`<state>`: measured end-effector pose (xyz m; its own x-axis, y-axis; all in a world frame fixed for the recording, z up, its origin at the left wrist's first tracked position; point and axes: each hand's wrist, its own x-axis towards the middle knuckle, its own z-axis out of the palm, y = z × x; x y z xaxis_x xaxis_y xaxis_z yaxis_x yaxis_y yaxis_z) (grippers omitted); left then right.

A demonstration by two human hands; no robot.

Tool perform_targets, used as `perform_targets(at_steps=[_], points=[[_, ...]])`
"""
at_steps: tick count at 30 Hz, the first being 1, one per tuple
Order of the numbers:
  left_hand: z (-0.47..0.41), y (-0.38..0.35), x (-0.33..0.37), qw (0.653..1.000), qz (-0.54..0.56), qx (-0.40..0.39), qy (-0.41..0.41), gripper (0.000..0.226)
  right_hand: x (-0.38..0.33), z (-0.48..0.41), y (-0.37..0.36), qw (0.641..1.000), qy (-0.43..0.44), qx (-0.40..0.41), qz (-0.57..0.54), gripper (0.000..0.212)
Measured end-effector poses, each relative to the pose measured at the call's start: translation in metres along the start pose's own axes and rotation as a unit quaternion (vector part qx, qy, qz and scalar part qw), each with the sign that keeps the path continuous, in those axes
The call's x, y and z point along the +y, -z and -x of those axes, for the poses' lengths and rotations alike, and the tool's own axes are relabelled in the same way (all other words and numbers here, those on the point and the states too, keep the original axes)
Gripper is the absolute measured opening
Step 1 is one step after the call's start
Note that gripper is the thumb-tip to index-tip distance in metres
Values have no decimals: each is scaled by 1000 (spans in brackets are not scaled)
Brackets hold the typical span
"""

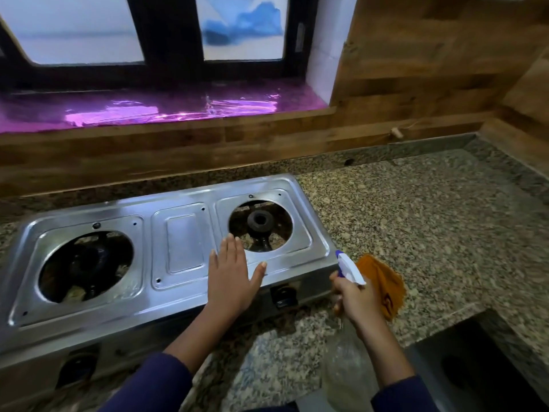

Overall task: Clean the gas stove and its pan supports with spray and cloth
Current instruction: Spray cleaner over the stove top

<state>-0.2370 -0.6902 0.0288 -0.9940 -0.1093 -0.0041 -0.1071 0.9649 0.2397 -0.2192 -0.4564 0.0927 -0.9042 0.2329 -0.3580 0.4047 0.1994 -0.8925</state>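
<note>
Gas stove (184, 248) under flat, spread left hand (230, 279); right hand (353, 298) curled round spray bottle (350, 267), orange cloth (383, 281) just beside.

The gas stove (184, 242) is showing pressed sheet steel, smooth and glossy, with glare lying across its 2 burner plates. The right burner (258, 220) is looking like dull, dark cast metal, and the knob (283, 294) is showing black plastic. The countertop (416, 221) is gleaming as polished speckled granite. The wall panelling (416, 69) is reading as matt wood grain (solid or laminate, hard to tell). The sill (148, 108) is shining under crinkled purple film. The spray bottle (350, 267) is showing clear plastic with a white-and-blue plastic head. The cloth (386, 283) is looking soft, orange and matt.
</note>
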Motion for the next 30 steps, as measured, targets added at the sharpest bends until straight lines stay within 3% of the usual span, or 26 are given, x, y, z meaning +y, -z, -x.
perform_targets(at_steps=[5,9,13,16,23,27,30], points=[[1,-4,0,1000,3,8,13,97,-13,-11,14,999,15,-20,37,21],[1,-6,0,1000,7,22,19,94,-37,-22,17,996,46,-72,4,7],[1,-6,0,999,-5,20,25,93,-54,-33,12,993,71,-94,6,24],[2,-5,1,999,2,21,25,93,-59,-37,6,990,82,-111,6,20],[4,-3,3,999,12,19,37,88,-56,-39,-9,975,101,-200,12,23],[4,0,6,999,2,14,43,84,-56,-30,-20,946,94,-308,28,29],[5,2,8,999,1,11,45,83,-52,-29,-22,943,101,-315,33,32]])
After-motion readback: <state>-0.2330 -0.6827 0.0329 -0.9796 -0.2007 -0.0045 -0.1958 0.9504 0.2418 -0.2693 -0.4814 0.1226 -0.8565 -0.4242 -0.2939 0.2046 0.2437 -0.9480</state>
